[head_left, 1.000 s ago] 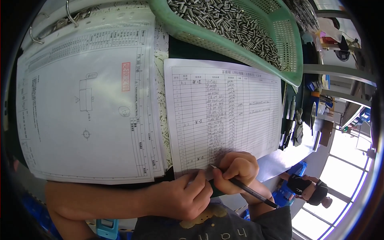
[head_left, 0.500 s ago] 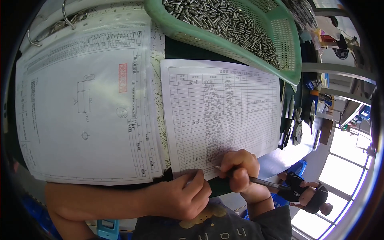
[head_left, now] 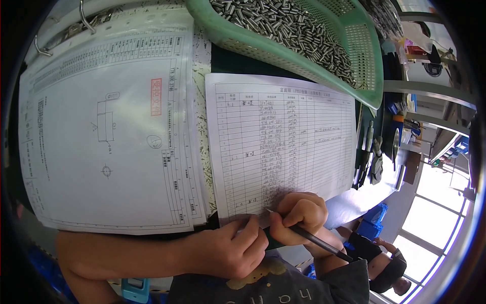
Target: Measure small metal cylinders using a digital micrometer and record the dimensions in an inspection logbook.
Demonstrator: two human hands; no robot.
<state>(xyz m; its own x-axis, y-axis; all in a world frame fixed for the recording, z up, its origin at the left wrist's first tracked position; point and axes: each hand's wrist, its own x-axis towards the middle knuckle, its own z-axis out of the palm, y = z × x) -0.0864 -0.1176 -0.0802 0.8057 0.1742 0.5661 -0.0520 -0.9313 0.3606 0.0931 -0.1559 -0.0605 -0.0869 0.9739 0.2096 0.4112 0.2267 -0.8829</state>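
A printed form (head_left: 324, 157) with handwritten rows lies on the work surface in the middle. My right hand (head_left: 301, 215) grips a dark pen (head_left: 324, 245), its tip touching the form low down in the written column. At the form's near edge my left hand (head_left: 235, 248) is closed, fingers curled over that edge; part of the grip is hidden. To the left, close to my left forearm, a technical drawing (head_left: 136, 167) in a clear sleeve lies in an opened ring binder.
A green perforated basket (head_left: 283, 53) full of small metal pins stands behind the form. Pens (head_left: 368, 137) and a grey tool (head_left: 376, 162) lie right of it. A metal upright (head_left: 420, 87) and shelving rise on the right. Another person (head_left: 387, 258) is farther off, near blue bins (head_left: 373, 223).
My right hand has shifted slightly left, and the pen now slants more steeply toward me. The left hand holds its place. The person in the background has moved slightly.
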